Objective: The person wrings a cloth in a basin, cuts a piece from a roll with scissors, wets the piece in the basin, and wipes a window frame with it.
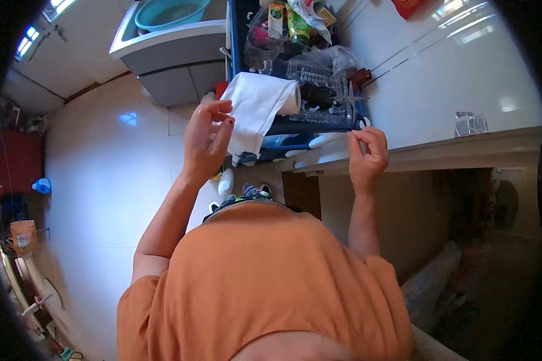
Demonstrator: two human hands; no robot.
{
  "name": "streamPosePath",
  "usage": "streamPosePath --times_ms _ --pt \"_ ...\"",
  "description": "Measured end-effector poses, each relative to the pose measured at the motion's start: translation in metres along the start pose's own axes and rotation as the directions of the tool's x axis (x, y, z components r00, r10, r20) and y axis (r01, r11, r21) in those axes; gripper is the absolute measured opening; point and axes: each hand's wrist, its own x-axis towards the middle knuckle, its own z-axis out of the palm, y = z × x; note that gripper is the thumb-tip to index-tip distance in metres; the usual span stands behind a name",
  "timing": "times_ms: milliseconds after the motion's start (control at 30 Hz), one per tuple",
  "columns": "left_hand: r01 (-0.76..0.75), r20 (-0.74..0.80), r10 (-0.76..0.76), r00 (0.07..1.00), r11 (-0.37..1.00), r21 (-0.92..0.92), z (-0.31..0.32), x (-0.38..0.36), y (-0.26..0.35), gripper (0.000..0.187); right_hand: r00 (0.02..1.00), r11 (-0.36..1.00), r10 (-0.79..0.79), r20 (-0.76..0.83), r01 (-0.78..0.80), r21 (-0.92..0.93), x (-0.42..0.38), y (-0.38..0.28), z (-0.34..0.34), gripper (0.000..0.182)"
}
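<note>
A white paper towel roll [261, 96] lies across the near top edge of a blue rolling cart, its loose end hanging down over the front. Just left of the hanging sheet, my left hand [203, 137] is raised with its fingers bent and the thumb apart from them; I see nothing in it. To the right, close to the cart's near corner and the counter edge, my right hand [368, 157] has its fingers curled and thumb and forefinger pinched together. Whether something small is in that pinch is too hard to see.
The cart [328, 127] carries clear plastic packaging [319, 66], a green tube [298, 27] and other small items. A white counter [427, 78] runs along the right. A sink cabinet [177, 78] with a teal basin [170, 13] stands at the upper left. A white bottle [225, 182] is near my feet.
</note>
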Motion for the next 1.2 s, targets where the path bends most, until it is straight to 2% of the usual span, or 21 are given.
streamPosePath --times_ms 100,133,233,267,300,333,367,400,500,533,633,667,767,800,900,933,1000,1067,1200 --pt "-0.143 0.09 0.14 0.986 0.989 0.031 0.011 0.005 0.02 0.025 0.998 0.992 0.017 0.054 -0.023 0.122 -0.004 -0.017 -0.017 0.014" --pt "-0.141 0.106 0.139 0.985 0.99 0.019 0.017 0.008 0.029 0.023 0.995 0.981 -0.003 0.097 -0.016 0.191 -0.006 -0.023 -0.019 0.014" --pt "-0.224 0.202 0.19 0.961 0.961 0.164 0.021 0.019 0.045 0.019 0.978 0.934 -0.082 0.191 0.009 0.356 -0.008 -0.035 -0.02 0.014" --pt "-0.291 0.222 0.256 0.941 0.946 0.143 0.021 0.024 0.033 0.019 0.972 0.922 -0.113 0.207 0.025 0.387 -0.01 -0.037 -0.019 0.015" --pt "-0.099 0.295 0.082 0.952 0.994 0.042 0.019 0.023 0.034 0.021 0.964 0.907 -0.144 0.223 0.038 0.42 -0.011 -0.039 -0.017 0.015" --pt "0.106 0.377 -0.081 0.923 0.993 -0.045 0.019 0.023 0.038 0.024 0.96 0.896 -0.158 0.232 0.04 0.443 -0.013 -0.04 -0.014 0.015" --pt "0.308 0.467 -0.222 0.856 0.944 -0.117 0.018 0.022 0.04 0.028 0.956 0.885 -0.174 0.238 0.046 0.464 -0.013 -0.041 -0.012 0.016" --pt "0.505 0.547 -0.314 0.776 0.829 -0.241 0.018 0.019 0.04 0.042 0.951 0.874 -0.189 0.244 0.05 0.483 -0.014 -0.041 -0.01 0.016" --pt "0.701 0.67 -0.367 0.646 0.634 -0.328 0.02 0.009 0.03 0.049 0.94 0.837 -0.177 0.293 -0.012 0.548 -0.018 -0.047 -0.001 0.016" --pt "0.742 0.735 -0.326 0.594 0.575 -0.345 0.021 0.008 0.034 0.064 0.936 0.83 -0.173 0.306 -0.029 0.557 -0.02 -0.049 0.002 0.016" --pt "0.724 0.8 -0.103 0.591 0.505 -0.47 0.027 -0.005 0.03 0.074 0.92 0.823 -0.168 0.355 -0.067 0.564 -0.025 -0.052 0.009 0.016" --pt "0.736 0.795 -0.137 0.591 0.494 -0.463 0.027 -0.009 0.033 0.081 0.911 0.831 -0.167 0.377 -0.076 0.551 -0.029 -0.051 0.012 0.016" --pt "0.78 0.781 -0.233 0.579 0.436 -0.449 0.03 -0.019 0.03 0.08 0.881 0.845 -0.134 0.454 -0.137 0.517 -0.043 -0.044 0.019 0.016" --pt "0.76 0.777 -0.201 0.597 0.451 -0.467 0.034 -0.022 0.025 0.075 0.871 0.849 -0.117 0.477 -0.162 0.503 -0.049 -0.041 0.021 0.015" --pt "0.646 0.72 -0.223 0.657 0.659 -0.386 0.047 -0.033 0.011 0.069 0.796 0.756 0.011 0.605 -0.403 0.516 -0.062 -0.034 0.021 0.019" --pt "0.592 0.675 -0.255 0.693 0.735 -0.331 0.048 -0.034 0.017 0.058 0.746 0.69 0.051 0.664 -0.507 0.517 -0.067 -0.031 0.02 0.022" --pt "0.248 0.53 -0.125 0.838 0.954 -0.167 0.055 -0.036 0.015 0.051 0.626 0.534 0.112 0.772 -0.693 0.484 -0.071 -0.027 0.019 0.028" --pt "-0.077 0.363 0.07 0.929 0.997 0.005 0.064 -0.038 0.013 0.043 0.59 0.502 0.157 0.792 -0.738 0.45 -0.069 -0.036 0.02 0.032" --pt "0.027 0.359 -0.025 0.933 1.0 0.0 0.072 -0.037 0.013 0.041 0.564 0.375 0.211 0.799 -0.801 0.467 -0.072 -0.04 0.027 0.039"
